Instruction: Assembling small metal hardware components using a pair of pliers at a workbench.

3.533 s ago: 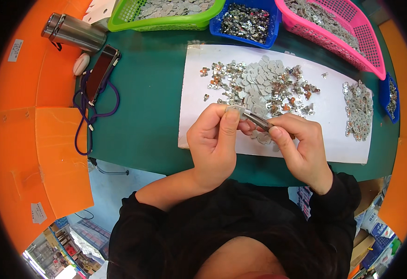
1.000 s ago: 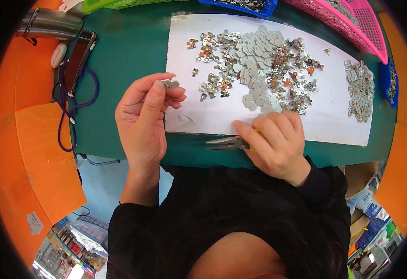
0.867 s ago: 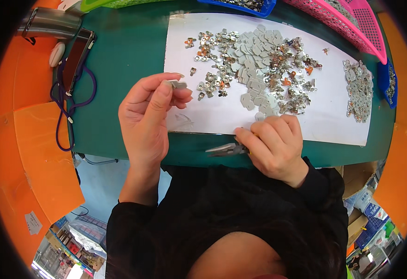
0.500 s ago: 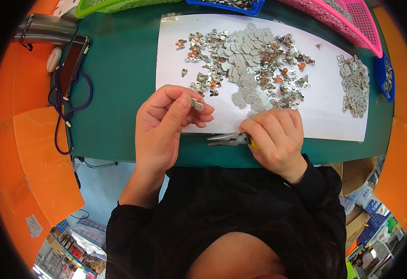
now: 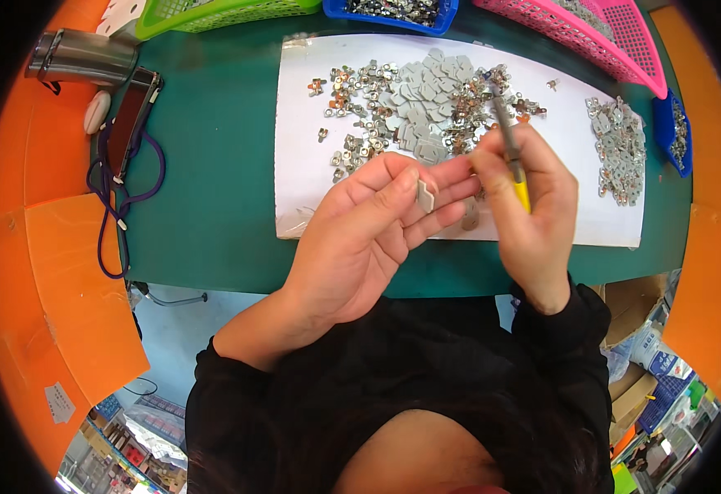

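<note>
Between its thumb and index finger, my left hand (image 5: 368,226) pinches a small grey plastic piece (image 5: 425,196). My right hand (image 5: 537,206) holds pliers (image 5: 508,136) with a yellow handle, their jaws pointing away from me. The right thumb and fingertips are close to the left fingertips; whether they hold a small part is too hidden to tell. Beyond the hands lies a pile of flat grey pieces (image 5: 434,95), with small metal clips (image 5: 360,103) to its left and more metal clips (image 5: 469,115) to its right.
Under the piles is a white board (image 5: 303,181) on a green table (image 5: 204,148). Assembled-looking parts (image 5: 620,152) sit at its right. Green (image 5: 237,18), blue (image 5: 393,20) and pink baskets (image 5: 616,62) line the back. A phone with a cord (image 5: 131,115) and a steel cup (image 5: 88,58) stand left.
My left hand has moved right with the grey piece. The right hand has risen and turned, swinging the pliers from pointing left to pointing away, and its fingertips are now near the left hand.
</note>
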